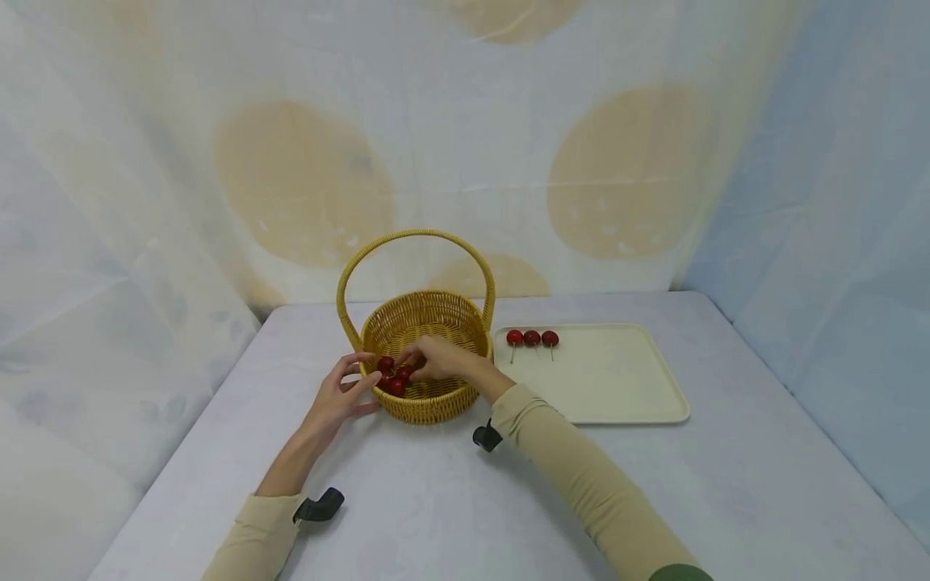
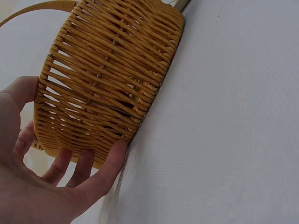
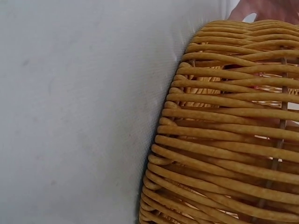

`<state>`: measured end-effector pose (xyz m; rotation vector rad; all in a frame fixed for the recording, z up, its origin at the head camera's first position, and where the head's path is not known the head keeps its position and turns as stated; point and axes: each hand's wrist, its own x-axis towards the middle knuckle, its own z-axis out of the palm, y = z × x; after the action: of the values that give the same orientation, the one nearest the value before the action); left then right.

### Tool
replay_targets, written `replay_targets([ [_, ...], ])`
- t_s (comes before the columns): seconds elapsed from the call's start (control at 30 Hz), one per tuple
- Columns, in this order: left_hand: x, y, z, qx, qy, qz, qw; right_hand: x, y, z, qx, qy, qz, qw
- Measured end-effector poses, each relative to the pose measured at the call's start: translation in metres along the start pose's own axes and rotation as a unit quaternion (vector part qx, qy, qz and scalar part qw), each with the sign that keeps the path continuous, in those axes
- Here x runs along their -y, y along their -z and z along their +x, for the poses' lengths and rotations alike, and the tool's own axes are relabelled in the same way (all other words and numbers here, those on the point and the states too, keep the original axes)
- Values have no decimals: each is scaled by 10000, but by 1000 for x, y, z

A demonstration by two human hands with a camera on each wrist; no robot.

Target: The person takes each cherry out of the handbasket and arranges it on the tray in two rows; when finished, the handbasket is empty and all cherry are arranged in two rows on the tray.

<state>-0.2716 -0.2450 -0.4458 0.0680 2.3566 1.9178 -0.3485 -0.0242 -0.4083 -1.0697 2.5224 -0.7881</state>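
A round yellow-brown wicker basket point(image 1: 429, 413) with a tall arched handle stands on the table. Several dark red cherries point(image 1: 396, 387) lie together inside it, at its left side. My left hand point(image 1: 345, 390) holds the basket's left side, fingers spread round the wall and a digit over the rim, as the left wrist view also shows point(image 2: 60, 172). Reaching over the front right rim, my right hand point(image 1: 439, 357) is inside the basket, with thumb and fingertips around a cherry point(image 1: 404, 372). In the right wrist view the wicker wall mostly hides the inside.
To the right of the basket lies a cream rectangular tray point(image 1: 617, 379). Three cherries point(image 1: 532, 338) with stems sit in a row at its back left corner. A pale patterned curtain point(image 1: 465, 161) hangs behind the white table point(image 1: 436, 500) and along both sides.
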Motion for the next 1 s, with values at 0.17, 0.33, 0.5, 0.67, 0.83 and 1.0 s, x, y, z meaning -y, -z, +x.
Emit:
replay_targets([
  [0.17, 1, 1, 0, -13, 62, -6, 10000, 0, -2, 1, 91, -83, 75, 9999],
  [0.33, -4, 0, -1, 68, 88, -109, 9999, -1, -3, 1, 63, -125, 66, 9999],
  [0.5, -14, -1, -5, 126, 154, -143, 9997, -1, -3, 2, 10, -102, -37, 9999],
  [0.67, -10, 0, -3, 65, 179, -78, 9998, -2, -3, 3, -18, -161, -40, 9999],
  [0.83, -2, 1, 1, 39, 94, -67, 9999, -4, -3, 4, -49, -186, -130, 9997],
  [1.0, -3, 1, -1, 44, 163, -112, 9998, -4, -2, 2, -45, -112, -162, 9998],
])
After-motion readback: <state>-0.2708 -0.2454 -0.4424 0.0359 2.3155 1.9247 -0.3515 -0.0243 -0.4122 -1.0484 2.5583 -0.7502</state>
